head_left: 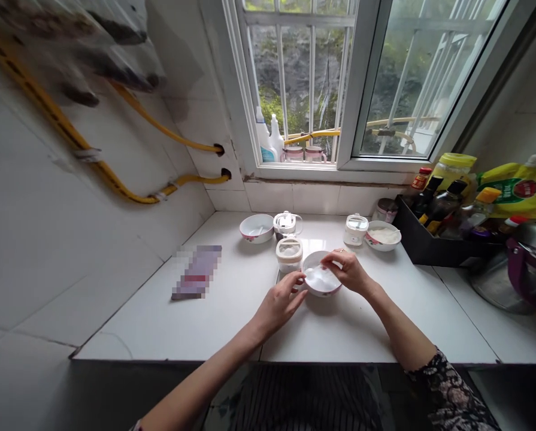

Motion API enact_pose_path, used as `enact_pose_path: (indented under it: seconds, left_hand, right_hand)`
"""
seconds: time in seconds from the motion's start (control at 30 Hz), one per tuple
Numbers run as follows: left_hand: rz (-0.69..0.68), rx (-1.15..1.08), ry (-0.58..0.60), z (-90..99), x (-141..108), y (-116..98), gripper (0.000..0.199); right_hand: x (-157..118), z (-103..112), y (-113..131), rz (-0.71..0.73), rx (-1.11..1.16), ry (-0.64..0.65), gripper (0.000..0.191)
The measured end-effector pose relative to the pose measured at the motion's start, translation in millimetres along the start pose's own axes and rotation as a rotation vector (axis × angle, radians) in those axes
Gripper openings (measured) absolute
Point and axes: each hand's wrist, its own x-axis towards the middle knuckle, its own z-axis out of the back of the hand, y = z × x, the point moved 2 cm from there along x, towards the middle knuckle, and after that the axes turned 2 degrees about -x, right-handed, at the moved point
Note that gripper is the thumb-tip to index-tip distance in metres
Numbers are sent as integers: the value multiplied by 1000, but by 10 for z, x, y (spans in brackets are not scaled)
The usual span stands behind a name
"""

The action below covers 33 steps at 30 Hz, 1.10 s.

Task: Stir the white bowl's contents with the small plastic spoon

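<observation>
A white bowl with a red floral pattern point(324, 293) stands on the counter in front of me, with white contents inside. My left hand point(282, 302) rests at the bowl's left side, its fingertips and thumb against the rim and wall. Over the right part of the bowl, my right hand point(349, 272) pinches a thin pale spoon point(313, 270) whose end reaches into the white contents; the grip hides most of its handle. Just behind my left hand sits a lidded seasoning jar point(289, 256). Behind that jar is another with a raised lid point(285, 224).
A bowl point(255, 232) with a spoon stands back left. To the right are a third jar point(356, 230) and a bowl of white food point(383, 235). A black bottle box point(438, 245) and metal pot point(503, 281) stand far right. A blurred flat object point(198, 272) lies left.
</observation>
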Motion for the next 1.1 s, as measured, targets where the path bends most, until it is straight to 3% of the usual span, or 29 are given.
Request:
enact_pose_path:
  seconds: [0.07,0.23,0.4,0.5,0.63,0.8,0.97,1.1]
  left_hand:
    - [-79,46,8,40,11,48,22]
    - [-205,156,52,122,81,132,20]
    - [-327,274,35,144,132,163,21]
    - [-318,300,30,123,121,195,20]
    - [-266,260,34,94,97,201,21]
    - [-257,225,57,98,96,174,22]
    - [-264,242,68,114,104,162,22]
    - [-275,255,61,121,109,144,20]
  right_hand:
    - [-1,22,6,-2,-6,13,16]
    - [-4,88,-8,-52,-109,-152,16]
    - [-7,89,8,-28,-72,10,18]
    - [-5,180,14,-79,-204,-78,14]
    - [-18,163,47,-109,-354,-82,16]
    - [-34,36,119,-163,-189,29,18]
    - [7,102,225,-57,-65,165,18]
    - [38,232,219,-50,-89,122,15]
